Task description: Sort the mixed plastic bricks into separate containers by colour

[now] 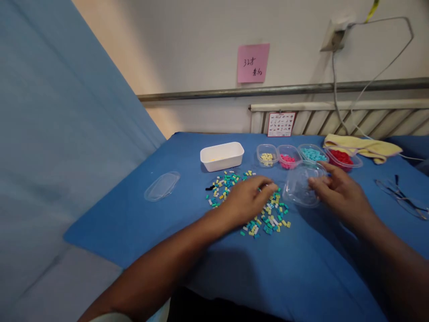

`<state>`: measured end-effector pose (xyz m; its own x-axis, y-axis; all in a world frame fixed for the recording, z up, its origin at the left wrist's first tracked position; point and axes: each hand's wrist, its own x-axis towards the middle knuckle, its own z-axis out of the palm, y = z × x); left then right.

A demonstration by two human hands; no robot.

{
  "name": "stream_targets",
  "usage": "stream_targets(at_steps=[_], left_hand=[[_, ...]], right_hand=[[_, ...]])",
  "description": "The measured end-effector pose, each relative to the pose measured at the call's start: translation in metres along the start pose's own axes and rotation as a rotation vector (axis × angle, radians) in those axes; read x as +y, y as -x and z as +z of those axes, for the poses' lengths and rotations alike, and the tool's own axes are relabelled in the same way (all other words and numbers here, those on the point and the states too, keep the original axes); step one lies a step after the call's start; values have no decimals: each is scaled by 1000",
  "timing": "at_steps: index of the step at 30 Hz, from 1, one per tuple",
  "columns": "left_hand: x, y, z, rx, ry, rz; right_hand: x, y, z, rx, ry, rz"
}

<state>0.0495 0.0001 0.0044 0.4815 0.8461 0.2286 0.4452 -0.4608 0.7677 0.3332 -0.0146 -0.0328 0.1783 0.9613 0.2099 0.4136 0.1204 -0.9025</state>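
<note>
The loose pile of small bricks (250,203) lies on the blue bench (187,250) under the left hand (246,200), whose grip curls down on them, perhaps pinching one; I cannot tell. Just beside it, the right hand (342,194) grips the clear tub (300,187), tilted toward the pile. Behind stand four sorted tubs (310,155).

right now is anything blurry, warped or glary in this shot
Head view: the pipe on the wall bows, a wide-lens warp; the small coloured pieces and the left hand are soft, slightly blurred; the clear tub under the right hand shows faint sheen, no hard glare; light is dim and even, with soft shadows under the arms.
</note>
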Motion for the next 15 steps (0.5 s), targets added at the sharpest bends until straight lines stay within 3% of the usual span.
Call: stream_targets(at_steps=[4,7,12,15], left_hand=[[-38,-14,-63,222,-253,-61],[-66,-12,-91,190,-449,-127],[-93,6,-89,162,-467,-40],[-96,11,-81,96,-475,68]], right_hand=[[26,-11,-20,-51,432,-104],[38,-12,-16,-2,573,-172],[31,-4,-5,40,755,-446],[20,4,-2,-110,717,-587]])
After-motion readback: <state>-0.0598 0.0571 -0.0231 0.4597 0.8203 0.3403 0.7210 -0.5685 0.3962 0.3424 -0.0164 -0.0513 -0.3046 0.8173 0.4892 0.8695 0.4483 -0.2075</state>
